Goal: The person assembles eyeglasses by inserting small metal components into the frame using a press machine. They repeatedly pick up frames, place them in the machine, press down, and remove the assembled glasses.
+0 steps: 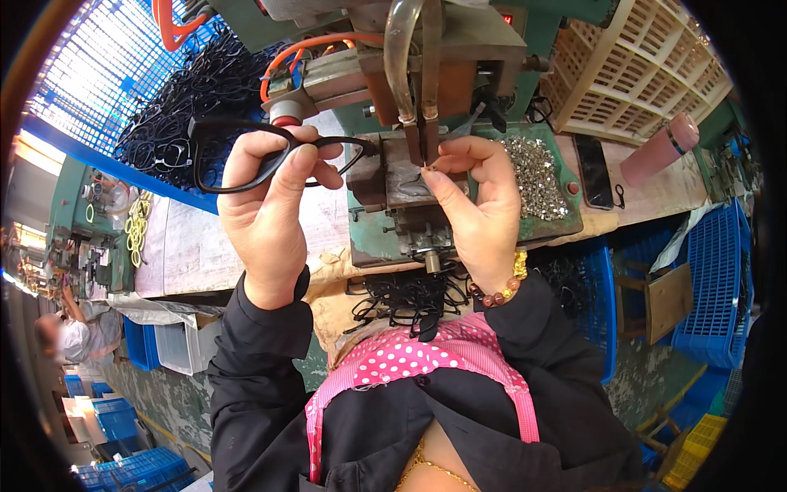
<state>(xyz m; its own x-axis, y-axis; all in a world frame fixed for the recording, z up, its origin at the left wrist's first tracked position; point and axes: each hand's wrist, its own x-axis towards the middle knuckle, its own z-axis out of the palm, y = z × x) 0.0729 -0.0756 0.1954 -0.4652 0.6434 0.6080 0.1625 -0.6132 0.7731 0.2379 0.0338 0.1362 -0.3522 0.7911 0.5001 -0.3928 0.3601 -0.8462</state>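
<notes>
My left hand (275, 184) is closed on a black eyeglass frame (217, 187), its thumb and fingers pinching it near the middle. One end of the frame reaches toward the metal block of the bench machine (406, 168). Just under the machine's pointed tip (425, 152), my right hand (479, 193) pinches thumb against fingers. A tiny thing shows at those fingertips, too small to name. To the right of that hand, many small shiny metal pieces (537, 176) lie on a green tray.
At the upper left, a blue basket (90, 74) holds many black frames. More black frames (410, 299) lie in my lap. A phone (594, 170), a pink bottle (660, 149) and a cream crate (623, 66) stand on the right. Far left, another person (86, 332) is visible.
</notes>
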